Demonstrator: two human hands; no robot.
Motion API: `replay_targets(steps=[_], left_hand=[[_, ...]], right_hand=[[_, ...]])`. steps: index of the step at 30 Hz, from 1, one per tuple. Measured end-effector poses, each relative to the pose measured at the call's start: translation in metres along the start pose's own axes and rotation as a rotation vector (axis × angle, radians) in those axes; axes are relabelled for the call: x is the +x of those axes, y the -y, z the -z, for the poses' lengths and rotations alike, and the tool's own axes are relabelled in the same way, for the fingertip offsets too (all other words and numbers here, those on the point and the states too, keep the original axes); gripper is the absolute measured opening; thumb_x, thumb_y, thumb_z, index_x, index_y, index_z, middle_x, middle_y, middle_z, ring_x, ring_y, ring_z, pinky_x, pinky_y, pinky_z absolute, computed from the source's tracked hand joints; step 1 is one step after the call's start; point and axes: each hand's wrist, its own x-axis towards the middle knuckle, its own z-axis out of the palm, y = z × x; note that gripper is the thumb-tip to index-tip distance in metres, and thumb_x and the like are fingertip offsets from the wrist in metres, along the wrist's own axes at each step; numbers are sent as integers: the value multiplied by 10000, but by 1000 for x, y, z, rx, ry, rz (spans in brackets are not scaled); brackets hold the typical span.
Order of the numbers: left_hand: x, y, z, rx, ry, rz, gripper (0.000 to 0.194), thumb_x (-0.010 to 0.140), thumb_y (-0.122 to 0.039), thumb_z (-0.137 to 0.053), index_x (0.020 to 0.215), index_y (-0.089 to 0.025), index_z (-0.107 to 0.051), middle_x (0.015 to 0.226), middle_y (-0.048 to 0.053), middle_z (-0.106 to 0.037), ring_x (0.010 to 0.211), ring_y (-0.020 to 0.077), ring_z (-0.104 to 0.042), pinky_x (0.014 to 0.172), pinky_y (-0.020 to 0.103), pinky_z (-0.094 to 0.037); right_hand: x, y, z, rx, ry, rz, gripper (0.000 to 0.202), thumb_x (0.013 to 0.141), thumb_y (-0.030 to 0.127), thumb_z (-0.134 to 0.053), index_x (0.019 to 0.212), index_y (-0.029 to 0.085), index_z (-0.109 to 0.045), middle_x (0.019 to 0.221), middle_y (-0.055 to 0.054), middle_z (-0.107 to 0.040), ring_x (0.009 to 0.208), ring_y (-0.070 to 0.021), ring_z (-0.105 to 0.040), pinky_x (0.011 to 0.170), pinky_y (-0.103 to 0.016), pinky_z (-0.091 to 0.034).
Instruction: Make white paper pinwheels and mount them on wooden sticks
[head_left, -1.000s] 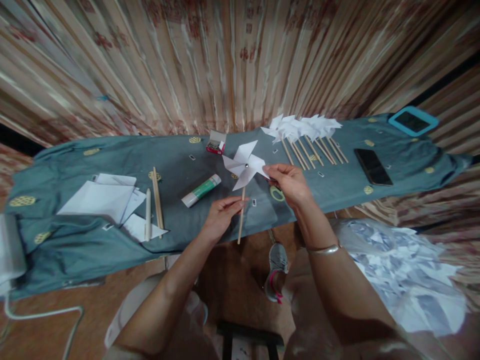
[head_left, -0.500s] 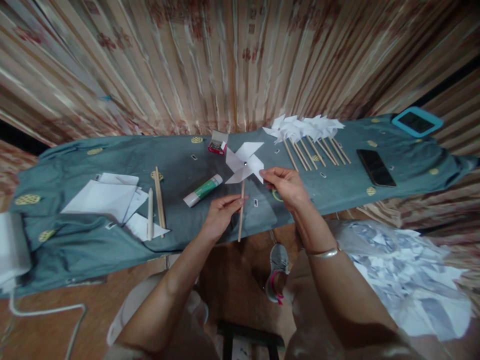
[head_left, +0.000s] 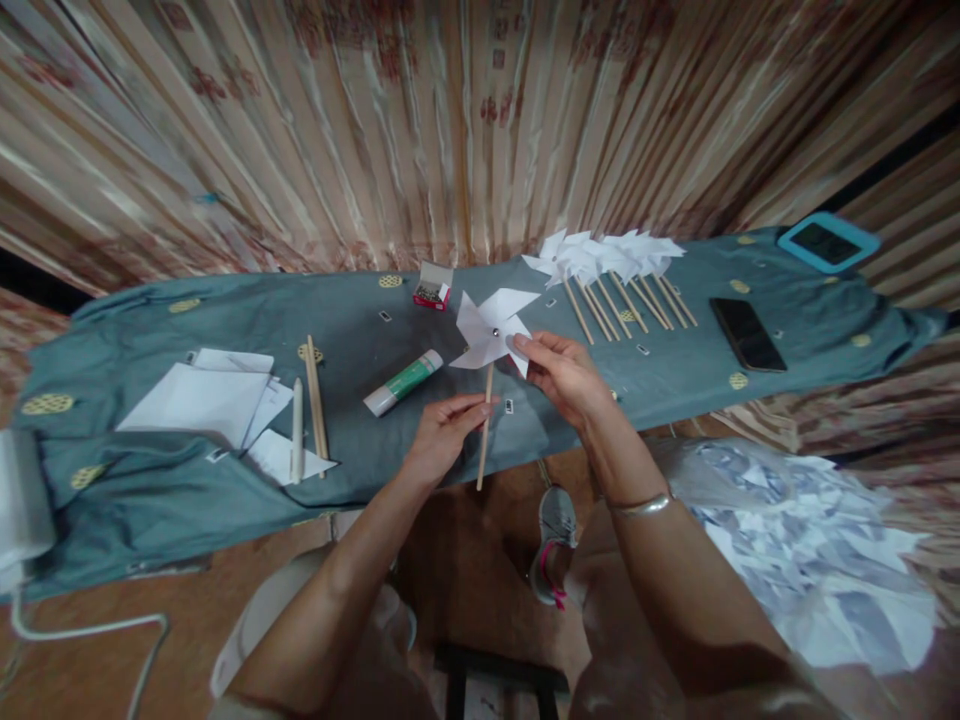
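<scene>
Nearest, the slim pale wooden stick [head_left: 484, 448] has its lower end just past the near edge of the dark green patterned cloth [head_left: 360, 320]. The left hand [head_left: 441, 438] pinches its shaft between thumb and forefinger. Slightly farther off, the right hand [head_left: 571, 382] has thumb and fingertips closed on a blade of the white folded-paper pinwheel [head_left: 480, 333]; how its lower fingers are curled, I cannot tell. The pinwheel sits at the top of the stick, in front of the person, with a small round metal pin head [head_left: 496, 332] at its centre.

This looks like a late step, setting or trying the blades after pinning, though the view is too soft to show how firmly the pin is seated. A move from here calls for a steady hold on the stick and a light touch on the paper, since a hard pull could crease or tear a blade.

Beyond to the left lies the white-and-green cylindrical tube [head_left: 405, 383]; farther back stands the open red cardboard box of small metal pins [head_left: 432, 295], and to the right a row of white paper pinwheels on sticks [head_left: 581, 258].
</scene>
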Motion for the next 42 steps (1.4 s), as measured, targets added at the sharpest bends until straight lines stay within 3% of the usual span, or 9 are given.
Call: replay_targets(steps=[9,20,33,36,38,40,42], left_hand=[[-3,4,-5,19,30,-5,273,617,-387,-862,803,-190,-822,747,32,-744,672,117,-572,661,229,-458],[-3,6,-6,32,40,-39,220,644,-350,-828,798,-193,-824,755,33,-733,670,113,-551,651,222,-447],[-2,5,-3,82,29,-48,245,658,-373,-812,809,-180,-807,748,32,-731,654,121,-591,664,248,-502],[4,4,10,115,-81,-120,297,683,-417,-805,863,-181,-790,778,38,-727,677,149,-626,660,279,-531],[10,3,23,138,-232,-234,345,718,-464,-782,924,-188,-767,873,52,-732,713,166,-647,674,306,-554],[15,0,34,194,-337,-412,408,729,-457,-790,1054,-218,-728,1057,58,-715,868,183,-667,808,336,-566],[17,-4,40,276,-360,-571,490,745,-459,-790,1175,-258,-671,1247,63,-647,1066,212,-644,932,366,-540]], right_hand=[[-2,-1,-7,147,-26,-93,344,422,295,-947,688,183,-761,721,1,-753,628,-85,-614,544,-189,-452],[-1,-7,-7,197,-13,-112,292,486,246,-921,700,171,-737,714,8,-750,597,-81,-630,580,-196,-499],[1,-13,-13,291,-48,-79,315,448,218,-921,696,188,-729,696,26,-744,591,-90,-637,585,-209,-510],[2,-16,-10,282,-35,-84,327,428,227,-926,693,192,-737,702,25,-746,613,-87,-647,613,-201,-520],[3,-18,-8,257,-22,-91,338,419,245,-931,694,193,-741,707,21,-745,609,-82,-639,602,-194,-513],[3,-22,-7,221,-10,-91,336,419,270,-933,681,192,-738,687,23,-731,569,-72,-600,546,-189,-479],[2,-25,-7,185,16,-81,323,434,297,-931,668,192,-734,660,25,-710,534,-66,-546,486,-193,-425]])
